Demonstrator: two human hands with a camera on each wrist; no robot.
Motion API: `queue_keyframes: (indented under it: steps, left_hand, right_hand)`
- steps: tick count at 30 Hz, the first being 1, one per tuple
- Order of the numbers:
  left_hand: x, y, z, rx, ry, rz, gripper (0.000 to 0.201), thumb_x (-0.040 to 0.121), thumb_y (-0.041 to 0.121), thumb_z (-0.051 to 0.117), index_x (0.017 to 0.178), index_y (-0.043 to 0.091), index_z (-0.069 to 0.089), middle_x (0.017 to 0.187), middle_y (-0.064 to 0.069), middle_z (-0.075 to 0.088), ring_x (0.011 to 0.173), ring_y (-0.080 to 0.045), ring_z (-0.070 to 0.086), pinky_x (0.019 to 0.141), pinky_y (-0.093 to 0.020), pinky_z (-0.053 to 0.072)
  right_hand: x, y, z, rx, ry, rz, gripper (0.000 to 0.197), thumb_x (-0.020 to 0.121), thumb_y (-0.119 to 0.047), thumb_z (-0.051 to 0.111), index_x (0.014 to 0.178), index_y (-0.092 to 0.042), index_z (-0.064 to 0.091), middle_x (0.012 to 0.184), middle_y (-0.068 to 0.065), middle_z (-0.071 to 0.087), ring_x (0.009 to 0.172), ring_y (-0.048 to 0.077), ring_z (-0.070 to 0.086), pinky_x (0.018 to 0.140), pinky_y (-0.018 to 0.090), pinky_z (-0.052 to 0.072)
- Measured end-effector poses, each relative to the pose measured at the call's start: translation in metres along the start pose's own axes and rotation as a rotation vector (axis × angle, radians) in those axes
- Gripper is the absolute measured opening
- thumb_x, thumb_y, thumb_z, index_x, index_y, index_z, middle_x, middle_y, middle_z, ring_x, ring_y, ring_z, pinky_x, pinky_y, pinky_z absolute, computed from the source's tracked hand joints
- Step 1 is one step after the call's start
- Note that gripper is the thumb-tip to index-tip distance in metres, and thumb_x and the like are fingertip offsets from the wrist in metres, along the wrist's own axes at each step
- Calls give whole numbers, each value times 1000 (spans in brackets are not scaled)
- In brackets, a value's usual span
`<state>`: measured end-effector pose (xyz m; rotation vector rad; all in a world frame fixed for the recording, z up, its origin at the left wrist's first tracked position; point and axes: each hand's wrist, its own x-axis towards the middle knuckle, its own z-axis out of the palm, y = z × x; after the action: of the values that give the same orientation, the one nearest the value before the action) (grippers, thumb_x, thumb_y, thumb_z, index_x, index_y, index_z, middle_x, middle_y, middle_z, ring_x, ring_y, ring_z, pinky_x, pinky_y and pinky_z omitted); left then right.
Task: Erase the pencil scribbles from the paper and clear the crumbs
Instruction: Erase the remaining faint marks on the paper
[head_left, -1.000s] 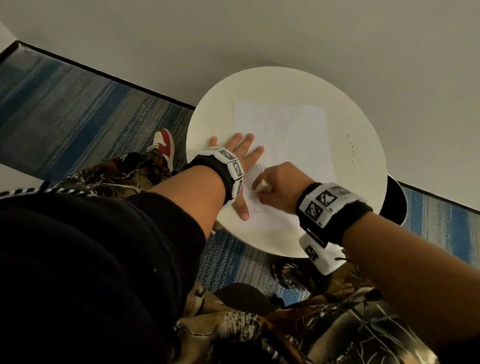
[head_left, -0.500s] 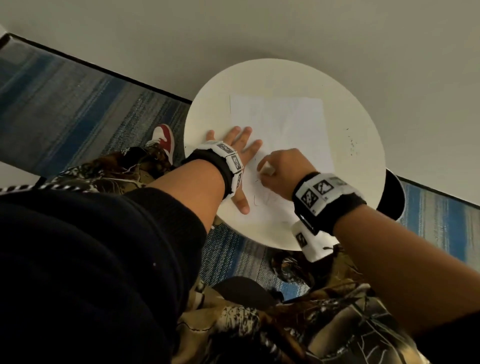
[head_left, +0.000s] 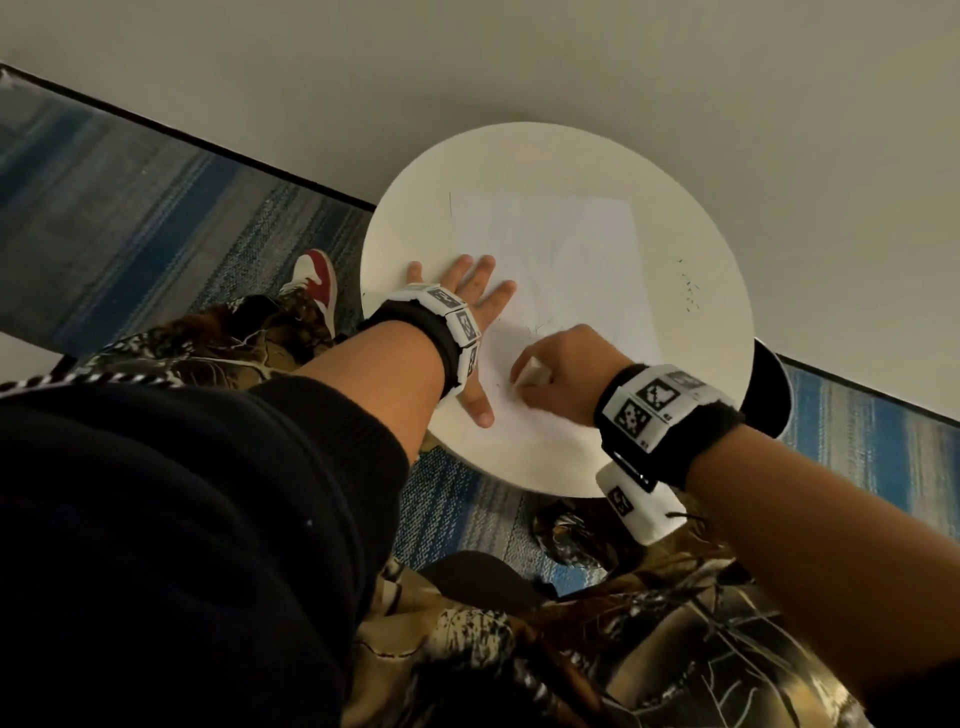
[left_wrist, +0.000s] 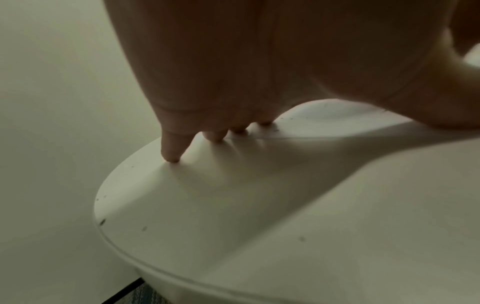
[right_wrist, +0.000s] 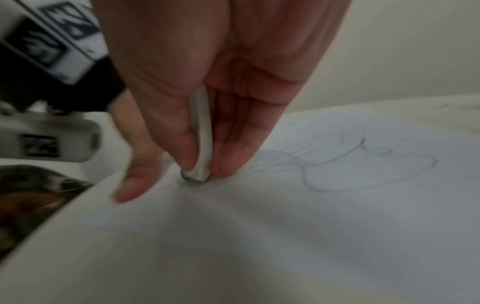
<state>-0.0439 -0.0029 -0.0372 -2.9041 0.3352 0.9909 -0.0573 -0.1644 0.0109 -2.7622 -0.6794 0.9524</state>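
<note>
Pinching the eraser (right_wrist: 200, 139) against the paper (head_left: 566, 260), right-hand grip (head_left: 563, 371); left-hand grip (head_left: 470, 312) spread flat on it.

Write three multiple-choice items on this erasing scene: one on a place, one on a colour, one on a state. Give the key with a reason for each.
1. Where do the loose dark crumbs lie?
A. on the bare table top right of the paper
B. on the carpet
C. on the left hand

2. What colour is the eraser?
A. pink
B. white
C. black

3. What is the left hand doing?
A. pinching a pencil
B. hanging off the table
C. pressing flat on the paper's left edge

Key:
1 A: the head view shows the specks on the round table, beyond the right edge of the paper.
2 B: the right wrist view shows a white slab pinched by the right hand, its end on the sheet beside the pencil scribbles.
3 C: the head view shows its fingers spread straight across the edge of the sheet.
</note>
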Motion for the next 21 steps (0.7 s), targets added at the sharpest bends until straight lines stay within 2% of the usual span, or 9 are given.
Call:
queue_keyframes:
  steps: [2,5,8,11,14,17,19,21]
  left_hand:
    - [-1,0,0,-11,-3,-2,158,36,87,69,147,29,-27,154,-2,-35,144,-26,-26,110,-68,0]
    - [1,-2,-2,-20,-1,1,160,33,89,69,146,30,-28,153,-1,-37,143,-25,-28,109,-68,-1]
    - [1,-1,-2,-19,-6,-11,159,34,89,68,146,29,-29,153,-3,-38,143,-26,-29,110,-67,-1]
    - [-2,3,-3,7,21,-11,156,42,86,68,148,22,-26,152,-7,-38,142,-27,-30,113,-59,-4]
    - [0,11,-4,-25,26,4,157,45,83,71,149,15,-25,154,-9,-35,143,-30,-28,116,-50,-5]
    - [3,16,1,-105,45,-15,156,43,86,69,149,17,-22,156,-7,-31,143,-31,-26,117,-49,-7]
    - [2,15,6,-105,72,-3,155,44,87,68,149,19,-22,156,-5,-31,143,-30,-27,116,-49,-9]
    - [1,13,8,-90,64,12,153,46,87,67,149,19,-23,156,-5,-32,143,-29,-27,117,-49,-10]
  right_hand:
    - [2,0,2,19,63,13,24,89,-23,60,109,-19,72,104,6,73,100,24,66,90,31,52]
    - [-9,-5,16,-13,0,-53,28,89,-24,59,114,-19,70,105,5,72,95,22,65,87,30,52]
    - [-5,6,11,55,5,29,22,87,-25,61,106,-21,72,101,3,72,93,20,65,89,32,53]
    - [2,14,6,104,74,84,18,85,-24,63,99,-19,73,97,5,74,93,23,68,88,35,55]
    - [-3,9,13,95,94,74,21,89,-21,59,105,-19,72,102,7,73,95,24,67,86,33,55]
    - [-10,3,19,-44,89,14,29,95,-28,55,119,-17,67,113,6,69,107,25,63,92,31,49]
    - [-12,-1,18,-93,59,-41,31,95,-29,54,121,-18,67,115,5,68,109,24,62,94,32,48]
    - [-8,-4,7,-64,11,-33,27,93,-26,58,117,-20,70,113,4,70,105,22,63,94,31,50]
